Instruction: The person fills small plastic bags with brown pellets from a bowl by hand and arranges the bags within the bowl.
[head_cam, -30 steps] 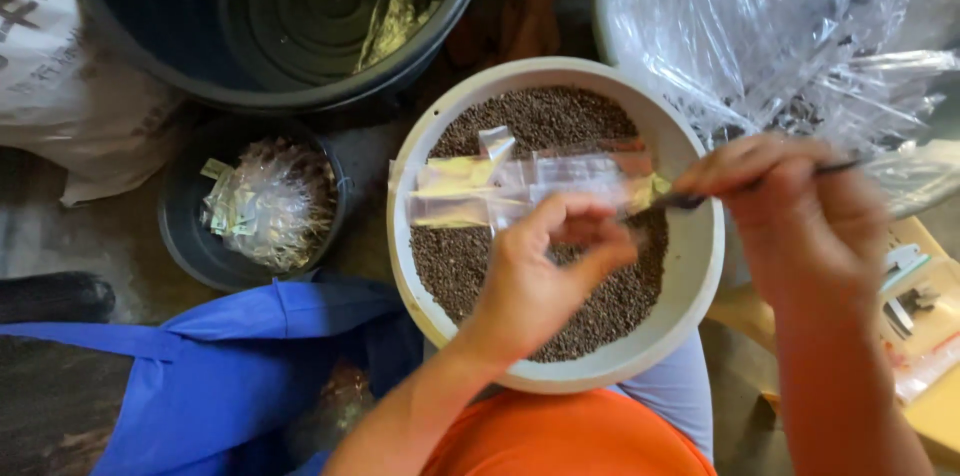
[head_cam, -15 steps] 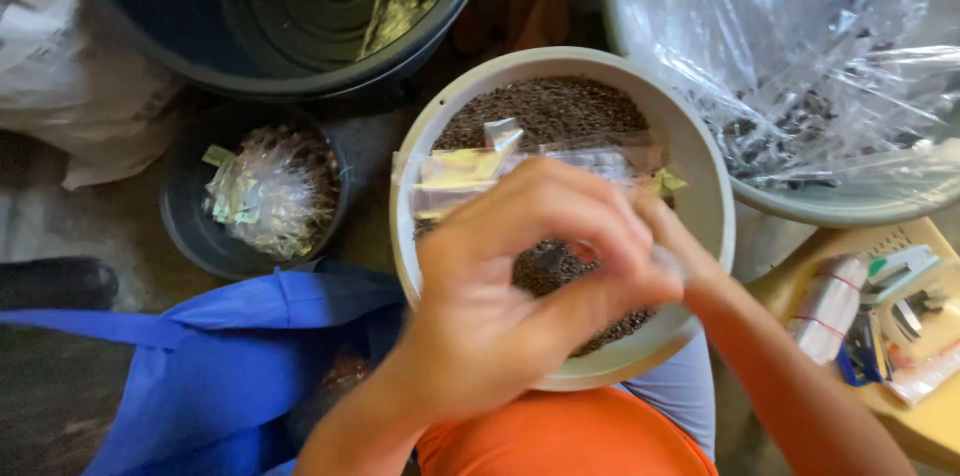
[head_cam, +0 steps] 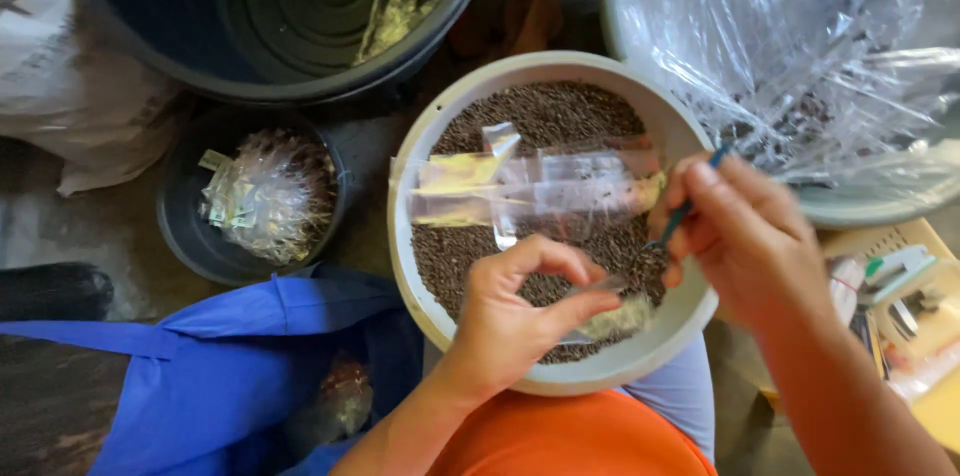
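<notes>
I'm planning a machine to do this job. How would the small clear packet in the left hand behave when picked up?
The small clear packet, pinched by the left hand, looks like thin film: probably floppy and very light. Its glossy surface suggests it may slip from a loose grip. Similar packets lie flat on the brown grains, so rolling seems unlikely.

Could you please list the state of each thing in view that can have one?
Left hand: pinching a small clear bag.
Right hand: holding a thin blue tool.
White bowl: filled with brown granules, clear bags lying on top.
Large dark tub: nearly empty, one crumpled wrapper inside.
Small black pot: holds filled bags.
</notes>
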